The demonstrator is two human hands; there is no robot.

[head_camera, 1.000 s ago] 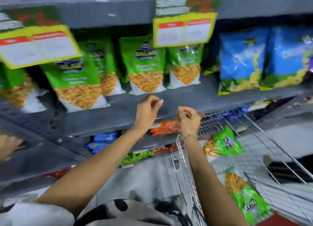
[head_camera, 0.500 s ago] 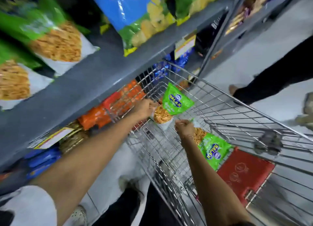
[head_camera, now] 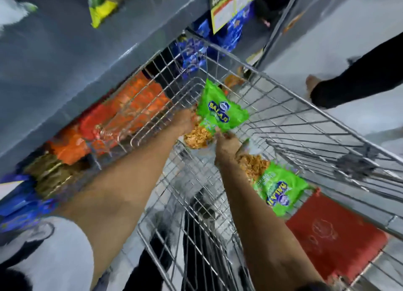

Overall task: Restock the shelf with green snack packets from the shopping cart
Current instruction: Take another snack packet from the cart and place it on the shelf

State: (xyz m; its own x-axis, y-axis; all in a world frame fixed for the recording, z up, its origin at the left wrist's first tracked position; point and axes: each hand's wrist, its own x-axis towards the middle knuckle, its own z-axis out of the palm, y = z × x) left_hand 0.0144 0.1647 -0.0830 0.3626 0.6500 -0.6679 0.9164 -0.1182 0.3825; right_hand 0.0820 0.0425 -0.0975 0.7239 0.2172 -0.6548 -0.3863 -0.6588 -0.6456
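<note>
Both my arms reach down into the wire shopping cart (head_camera: 290,98). A green snack packet (head_camera: 220,109) with a clear window of orange snack stands tilted against the cart's far corner. My left hand (head_camera: 185,122) grips its left side and my right hand (head_camera: 224,142) holds its lower right edge. A second green snack packet (head_camera: 277,188) lies flat on the cart floor just right of my right wrist. The grey shelf (head_camera: 65,61) runs along the left, above the cart.
Orange packets (head_camera: 130,114) and blue packets (head_camera: 19,199) fill the lower shelves left of the cart. A red flap (head_camera: 333,238) lies in the cart's near end. Another person's dark-clothed leg and bare foot (head_camera: 340,85) stand on the floor at the right. A yellow price tag (head_camera: 231,4) hangs from the shelf edge.
My view dropped from the shelf to the cart. Both hands went from the shelf edge down into the cart and closed on the upright green packet.
</note>
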